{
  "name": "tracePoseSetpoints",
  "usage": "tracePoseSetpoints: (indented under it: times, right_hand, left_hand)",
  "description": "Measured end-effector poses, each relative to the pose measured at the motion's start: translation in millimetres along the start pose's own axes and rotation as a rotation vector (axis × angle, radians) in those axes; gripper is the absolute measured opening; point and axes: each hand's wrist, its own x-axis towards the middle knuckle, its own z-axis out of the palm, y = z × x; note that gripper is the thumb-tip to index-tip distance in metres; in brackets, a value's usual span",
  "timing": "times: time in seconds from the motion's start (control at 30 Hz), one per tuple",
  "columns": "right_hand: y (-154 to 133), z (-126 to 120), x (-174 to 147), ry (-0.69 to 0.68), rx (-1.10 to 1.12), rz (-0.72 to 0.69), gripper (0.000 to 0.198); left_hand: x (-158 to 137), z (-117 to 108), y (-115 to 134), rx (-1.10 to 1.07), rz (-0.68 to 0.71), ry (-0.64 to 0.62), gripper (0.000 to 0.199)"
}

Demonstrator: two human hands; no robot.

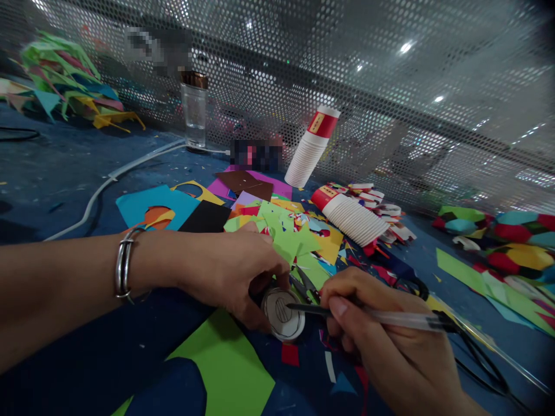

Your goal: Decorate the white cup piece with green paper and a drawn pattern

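Note:
My left hand (229, 271) grips a small paper cup (284, 315) turned upside down on the blue table, its round white base facing up. My right hand (381, 335) holds a clear-barrelled black pen (390, 316) whose tip rests on the cup's base, where dark lines are drawn. A metal bangle (124, 266) circles my left wrist. A green paper sheet (225, 370) lies just below the cup.
Coloured paper scraps (277, 225) cover the table behind my hands. Stacks of red-rimmed paper cups (351, 216) lie and lean (310, 147) near the mesh wall (390, 86). A glass jar (194, 112), white cable (104, 185) and black scissors (477, 352) are nearby.

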Motion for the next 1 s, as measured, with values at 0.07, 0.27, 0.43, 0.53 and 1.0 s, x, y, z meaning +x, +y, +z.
tracePoseSetpoints:
  times: [0.07,0.27,0.43,0.53,1.0]
  right_hand:
    - [-0.6,-0.8,-0.9,0.003,0.006,-0.012,0.026]
    - [-2.3,-2.6,-2.1,0.002,0.036,0.031,0.028]
    - [-1.4,-1.8,-2.3,0.035,0.015,0.045,0.027]
    - [-0.5,-0.7,-0.8,0.025,-0.013,0.029,0.026]
    - [-2.0,-2.9,0.0,-0.012,-0.027,-0.072,0.025]
  left_hand:
    - [-0.2,-0.1,-0.1,0.007,-0.001,0.005,0.038]
    - [-0.4,-1.7,0.1,0.004,-0.002,-0.002,0.039]
    - [-0.8,-1.2,0.1,-0.011,-0.012,-0.018,0.04]
    - [-0.1,0.1,-0.6,-0.012,0.005,-0.006,0.04]
    - [-0.3,-3.5,1.7,0.0,-0.012,-0.015,0.037]
